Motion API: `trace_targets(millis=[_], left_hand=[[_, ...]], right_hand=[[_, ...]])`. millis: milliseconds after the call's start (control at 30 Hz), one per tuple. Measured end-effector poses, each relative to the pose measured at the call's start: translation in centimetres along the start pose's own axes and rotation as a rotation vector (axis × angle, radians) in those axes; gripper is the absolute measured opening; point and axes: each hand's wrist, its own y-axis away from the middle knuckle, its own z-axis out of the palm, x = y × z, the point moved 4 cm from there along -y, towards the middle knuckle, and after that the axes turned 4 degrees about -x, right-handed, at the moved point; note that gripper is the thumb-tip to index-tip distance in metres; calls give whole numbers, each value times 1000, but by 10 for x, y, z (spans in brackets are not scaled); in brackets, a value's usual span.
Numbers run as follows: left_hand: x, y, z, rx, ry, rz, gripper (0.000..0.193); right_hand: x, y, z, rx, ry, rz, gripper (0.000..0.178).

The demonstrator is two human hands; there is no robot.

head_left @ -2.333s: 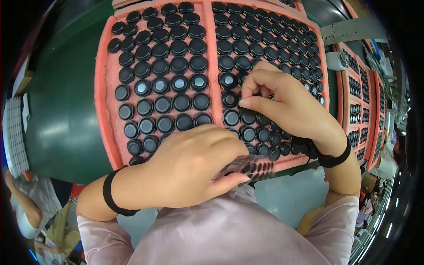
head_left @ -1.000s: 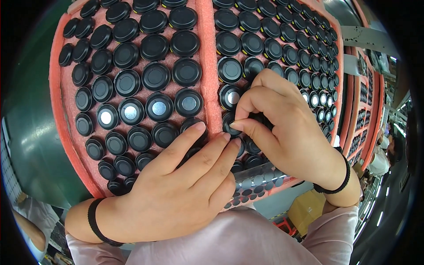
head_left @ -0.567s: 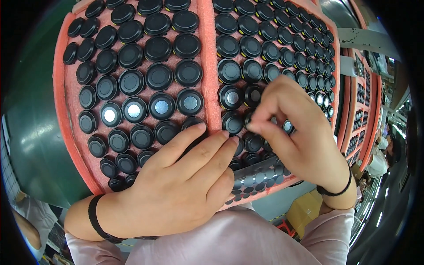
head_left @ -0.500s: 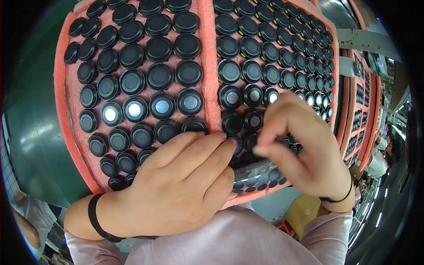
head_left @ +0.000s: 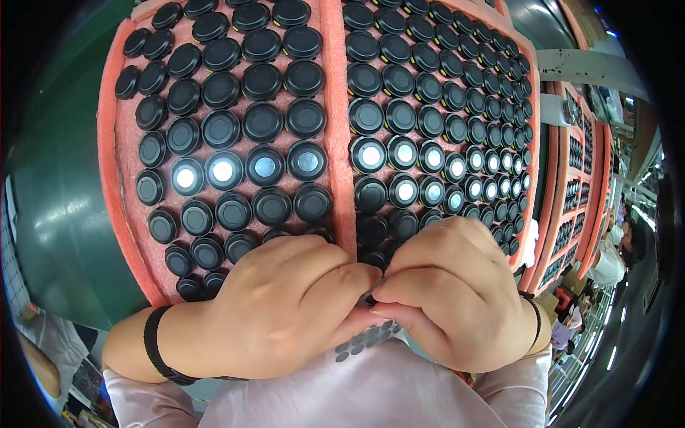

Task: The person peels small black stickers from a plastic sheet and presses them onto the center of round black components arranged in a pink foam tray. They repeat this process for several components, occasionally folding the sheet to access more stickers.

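My left hand (head_left: 285, 307) is closed at the near edge of the foam tray, thumb and fingers pinching a clear sheet of round dark stickers (head_left: 364, 343). My right hand (head_left: 453, 292) meets it, with thumb and forefinger pinched together at the sheet's upper edge. What lies between the right fingertips is small and mostly hidden; I cannot tell whether it is a sticker or the sheet's edge. Round black caps (head_left: 308, 161) stand in rows just beyond both hands, several with shiny silvery discs on top. The nearest ones are partly covered by my hands.
The pink foam tray (head_left: 338, 128) has a raised divider down its middle. A green surface (head_left: 64, 214) lies to the left. At right, a grey metal bar (head_left: 585, 65) juts in, and more pink trays (head_left: 571, 192) of caps stand beyond. People sit farther off.
My right hand has come down and left from above the caps to meet my left hand. The sticker sheet has moved left and toward me. More silvery discs show in the right half.
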Motion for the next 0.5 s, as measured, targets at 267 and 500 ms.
trace_targets(millis=[267,500], left_hand=[[0,4,0,-27,1,25,34],[-1,5,2,-45,136,-67,32]], right_hand=[[4,-3,6,13,-183,63,23],[4,-2,9,19,-140,51,24]])
